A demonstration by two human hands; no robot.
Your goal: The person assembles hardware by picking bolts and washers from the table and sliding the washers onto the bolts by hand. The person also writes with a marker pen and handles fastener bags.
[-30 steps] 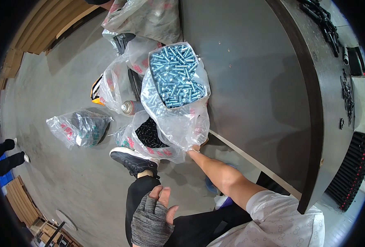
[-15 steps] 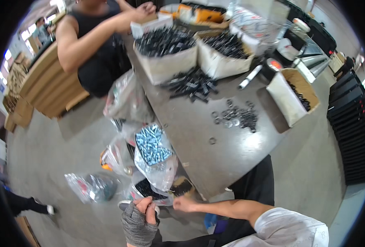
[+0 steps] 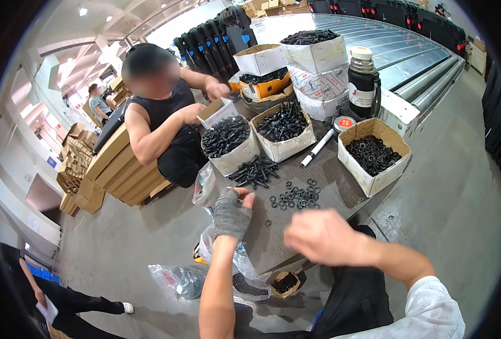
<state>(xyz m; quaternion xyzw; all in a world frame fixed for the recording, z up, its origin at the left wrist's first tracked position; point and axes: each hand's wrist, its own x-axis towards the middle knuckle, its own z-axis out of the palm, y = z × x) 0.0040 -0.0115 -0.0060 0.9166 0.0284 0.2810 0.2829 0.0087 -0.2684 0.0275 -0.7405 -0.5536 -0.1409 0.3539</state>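
Observation:
My left hand [image 3: 233, 213], in a grey fingerless glove, is over the table's left edge, just below a loose heap of black screws [image 3: 255, 172]. Its thumb and fingers are curled together; whatever they may hold is hidden. My right hand [image 3: 323, 237] is bare and smeared by motion, above the near part of the grey table [image 3: 264, 246]. Its fingers point left and down, and their tips cannot be made out. Beyond it lies a scatter of small black rings [image 3: 296, 196], with a single ring [image 3: 268, 222] apart from them.
White boxes of black screws [image 3: 228, 155] [image 3: 284, 141] stand behind the heap. Right of them are a white marker [image 3: 317, 148], a thermos [image 3: 362, 85] and a box of black rings [image 3: 369, 176]. Plastic bags [image 3: 177, 281] lie on the floor. A co-worker [image 3: 163, 116] handles a small white box [image 3: 216, 113].
My view has tilted up. Both hands have risen from low beside the bags to the table: the left toward the screw heap, the right over the near tabletop. They are farther apart now.

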